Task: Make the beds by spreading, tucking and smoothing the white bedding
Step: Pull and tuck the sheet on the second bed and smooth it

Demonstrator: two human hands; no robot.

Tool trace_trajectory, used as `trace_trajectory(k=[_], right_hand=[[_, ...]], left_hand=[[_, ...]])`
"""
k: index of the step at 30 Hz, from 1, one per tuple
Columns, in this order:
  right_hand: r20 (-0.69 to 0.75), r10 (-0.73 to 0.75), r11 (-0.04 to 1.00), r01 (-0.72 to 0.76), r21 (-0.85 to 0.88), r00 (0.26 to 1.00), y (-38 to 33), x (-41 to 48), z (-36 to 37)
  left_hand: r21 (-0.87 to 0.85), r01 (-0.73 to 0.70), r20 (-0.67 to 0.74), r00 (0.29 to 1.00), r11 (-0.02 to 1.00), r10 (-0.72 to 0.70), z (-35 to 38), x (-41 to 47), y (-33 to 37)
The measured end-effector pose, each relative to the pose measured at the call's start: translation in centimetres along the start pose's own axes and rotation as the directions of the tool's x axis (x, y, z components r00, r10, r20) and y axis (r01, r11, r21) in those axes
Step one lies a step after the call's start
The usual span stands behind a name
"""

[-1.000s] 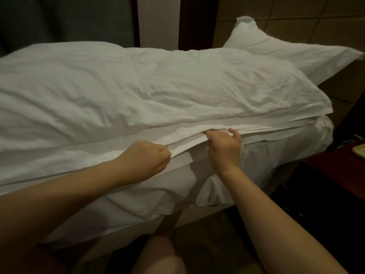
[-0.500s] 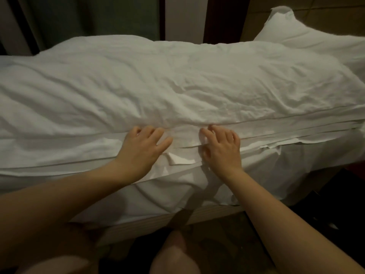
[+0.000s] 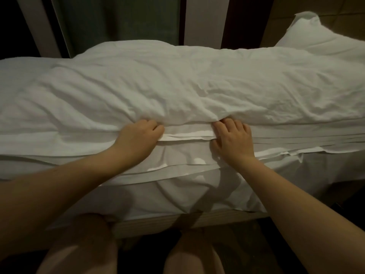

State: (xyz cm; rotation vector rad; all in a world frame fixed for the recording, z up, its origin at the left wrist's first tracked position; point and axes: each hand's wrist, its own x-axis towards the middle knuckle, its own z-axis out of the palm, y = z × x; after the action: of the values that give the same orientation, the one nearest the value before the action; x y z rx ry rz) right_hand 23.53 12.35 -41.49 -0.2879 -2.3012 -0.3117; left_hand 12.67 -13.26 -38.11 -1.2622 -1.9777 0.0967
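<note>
Dim room, dark panels behind bed [image 3: 148,227]. White duvet [image 3: 177,86] lies rumpled across bed top, pillow [image 3: 320,42] at far right. My left hand [image 3: 139,136] curled round duvet's near edge, fingertips tucked under fold. My right hand [image 3: 234,140] near it, fingers bent, tips gripping same fold, thumb on stacked sheet edges [image 3: 187,135] below.

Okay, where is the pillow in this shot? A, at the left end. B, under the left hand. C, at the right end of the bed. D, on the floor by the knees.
C: the pillow pokes up at the top right, beyond the rumpled duvet.
</note>
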Motion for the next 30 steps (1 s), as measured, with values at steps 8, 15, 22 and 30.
trace_trajectory(k=[8, 15, 22, 30], right_hand=[[-0.019, 0.257, 0.949, -0.249, 0.192, 0.966, 0.2, 4.2, -4.7], [0.144, 0.354, 0.886, -0.381, 0.265, 0.924, -2.3, -2.8, -3.7], [-0.052, -0.09, 0.942, 0.102, 0.319, 0.995, -10.6, -4.3, -1.6], [-0.119, -0.3, 0.889, 0.322, 0.326, 0.947, -22.1, 2.5, -1.9]], left_hand=[[0.095, 0.065, -0.039, 0.997, 0.993, -0.061, -1.9, -0.7, -3.7], [-0.041, 0.123, 0.031, 0.992, 0.992, -0.122, -0.9, -5.6, -4.6], [-0.004, 0.114, 0.063, 0.992, 0.993, -0.113, -0.4, -8.5, -5.1], [0.256, 0.278, -0.021, 0.959, 0.926, -0.282, -4.1, -14.9, -10.6]])
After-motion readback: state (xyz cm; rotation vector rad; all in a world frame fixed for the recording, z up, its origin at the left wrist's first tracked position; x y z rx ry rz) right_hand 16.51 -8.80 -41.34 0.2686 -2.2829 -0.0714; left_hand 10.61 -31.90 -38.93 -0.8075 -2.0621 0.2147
